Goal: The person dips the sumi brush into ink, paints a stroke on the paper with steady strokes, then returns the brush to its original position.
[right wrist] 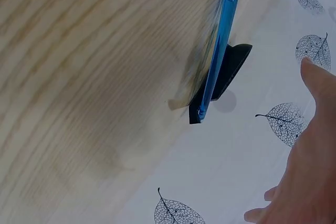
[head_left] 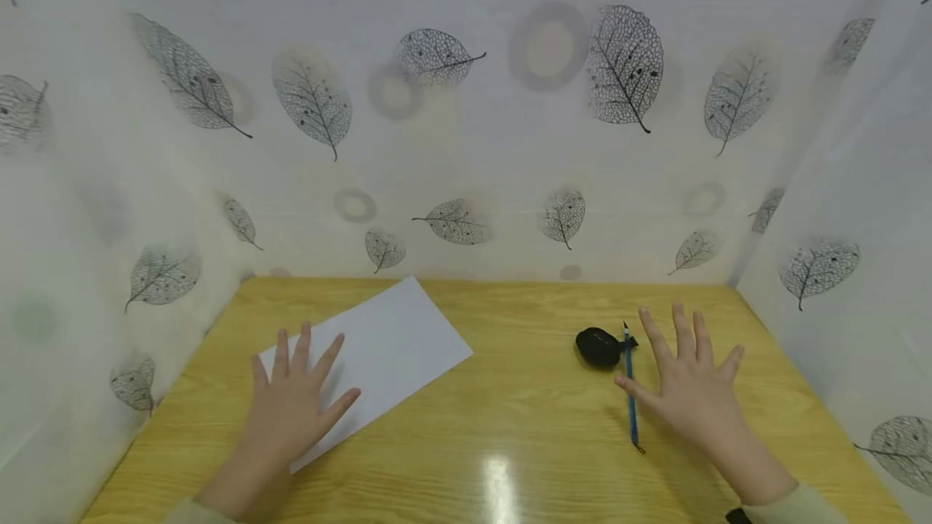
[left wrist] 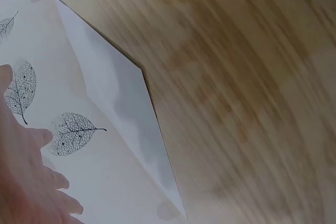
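Note:
A white sheet of paper (head_left: 393, 346) lies aslant on the left half of the table. Over its left corner my left hand (head_left: 287, 415) is spread with straight fingers, holding nothing. On the right lies a slim blue writing brush (head_left: 631, 407) with a dark pointed tip and a small loop at its near end. Its far part crosses the tab of a small rounded black object (head_left: 599, 348), whose kind I cannot tell. My right hand (head_left: 688, 395) is spread just right of the brush, thumb towards its shaft, and grips nothing. Both wrist views show the hands at their edges.
The yellow wood-grain table (head_left: 502, 419) meets a pale leaf-patterned curtain (head_left: 466, 144) at the back and on both sides. A bright light reflection lies near the front middle of the tabletop.

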A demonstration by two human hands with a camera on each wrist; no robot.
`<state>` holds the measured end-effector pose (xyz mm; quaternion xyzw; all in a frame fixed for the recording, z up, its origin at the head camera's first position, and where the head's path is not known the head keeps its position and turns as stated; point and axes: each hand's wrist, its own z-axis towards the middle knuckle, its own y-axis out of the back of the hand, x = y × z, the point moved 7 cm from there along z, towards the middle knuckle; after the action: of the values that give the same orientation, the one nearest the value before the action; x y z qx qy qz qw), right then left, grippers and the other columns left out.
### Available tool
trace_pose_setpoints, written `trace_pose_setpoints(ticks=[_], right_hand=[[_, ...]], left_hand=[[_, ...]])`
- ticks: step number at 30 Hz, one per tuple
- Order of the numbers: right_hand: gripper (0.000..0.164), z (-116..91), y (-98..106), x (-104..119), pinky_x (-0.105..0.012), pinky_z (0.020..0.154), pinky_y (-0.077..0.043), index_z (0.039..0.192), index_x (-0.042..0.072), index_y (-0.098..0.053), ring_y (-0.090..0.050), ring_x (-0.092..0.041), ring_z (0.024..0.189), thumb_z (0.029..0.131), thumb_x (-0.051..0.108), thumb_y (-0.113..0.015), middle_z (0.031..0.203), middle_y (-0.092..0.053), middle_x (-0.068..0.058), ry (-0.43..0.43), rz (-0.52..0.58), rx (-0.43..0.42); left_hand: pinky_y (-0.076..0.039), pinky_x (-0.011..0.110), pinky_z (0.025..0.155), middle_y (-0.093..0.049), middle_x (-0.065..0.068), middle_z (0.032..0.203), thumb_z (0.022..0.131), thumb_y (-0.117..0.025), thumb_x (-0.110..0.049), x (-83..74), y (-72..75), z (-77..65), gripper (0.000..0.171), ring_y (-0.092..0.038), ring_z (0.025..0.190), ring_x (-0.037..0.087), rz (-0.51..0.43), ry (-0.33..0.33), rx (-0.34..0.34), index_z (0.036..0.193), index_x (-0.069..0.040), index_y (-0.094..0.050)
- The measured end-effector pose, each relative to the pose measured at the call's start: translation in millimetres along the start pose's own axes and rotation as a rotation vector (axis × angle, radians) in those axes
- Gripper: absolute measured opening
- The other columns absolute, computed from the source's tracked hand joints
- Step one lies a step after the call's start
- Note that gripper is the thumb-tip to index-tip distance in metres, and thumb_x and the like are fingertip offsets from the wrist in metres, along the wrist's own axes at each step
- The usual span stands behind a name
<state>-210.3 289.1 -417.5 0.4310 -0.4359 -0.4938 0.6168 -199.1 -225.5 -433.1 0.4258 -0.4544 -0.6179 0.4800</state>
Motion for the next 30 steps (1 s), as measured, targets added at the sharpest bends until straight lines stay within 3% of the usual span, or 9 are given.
trace_pose_setpoints(ticks=[10, 21, 24, 27, 30], right_hand=[[0.114, 0, 7, 0, -0.095, 0.109, -0.007, 0.172, 0.035, 0.000, -0.006, -0.055, 0.161, 0.089, 0.066, -0.073, 0.177, -0.004, -0.026, 0.063, -0.020, -0.036], [0.103, -3, 13, -6, -0.083, 0.119, -0.020, 0.172, 0.029, -0.018, -0.023, -0.053, 0.156, 0.091, 0.061, -0.073, 0.172, -0.021, -0.028, 0.251, -0.083, -0.124], [0.093, -5, 16, -7, -0.078, 0.125, -0.017, 0.170, 0.027, -0.023, -0.028, -0.053, 0.154, 0.097, 0.066, -0.063, 0.170, -0.025, -0.029, 0.299, -0.090, -0.138], [0.084, -6, 17, -8, -0.074, 0.127, -0.017, 0.168, 0.024, -0.030, -0.032, -0.052, 0.150, 0.102, 0.074, -0.045, 0.166, -0.031, -0.030, 0.357, -0.096, -0.163], [0.080, -7, 18, -7, -0.064, 0.134, -0.008, 0.166, 0.022, -0.036, -0.035, -0.050, 0.149, 0.105, 0.074, -0.031, 0.164, -0.035, -0.029, 0.423, -0.113, -0.186]], left_hand=[[-0.025, 0.086, 0.114, -0.030, 0.034, 0.168, 0.096, -0.066, -0.062, 15.2, 4.4, -4.3, 0.078, -0.028, 0.152, 0.064, 0.015, -0.075, -0.047, 0.160, -0.020, -0.049], [-0.032, 0.079, 0.117, -0.031, 0.031, 0.169, 0.099, -0.066, -0.055, 30.0, 10.5, -5.0, 0.074, -0.034, 0.151, 0.059, 0.040, -0.212, -0.055, 0.160, -0.018, -0.047], [-0.031, 0.077, 0.119, -0.029, 0.031, 0.170, 0.100, -0.065, -0.054, 33.6, 8.2, -4.3, 0.072, -0.034, 0.152, 0.058, 0.018, -0.224, -0.042, 0.160, -0.018, -0.047], [-0.031, 0.075, 0.120, -0.030, 0.030, 0.170, 0.101, -0.065, -0.053, 36.2, 5.7, -4.8, 0.070, -0.035, 0.152, 0.056, 0.010, -0.242, -0.044, 0.159, -0.018, -0.048], [-0.035, 0.073, 0.118, -0.034, 0.030, 0.168, 0.100, -0.066, -0.053, 37.2, 5.0, -6.6, 0.069, -0.038, 0.150, 0.055, 0.014, -0.268, -0.058, 0.157, -0.018, -0.051]])
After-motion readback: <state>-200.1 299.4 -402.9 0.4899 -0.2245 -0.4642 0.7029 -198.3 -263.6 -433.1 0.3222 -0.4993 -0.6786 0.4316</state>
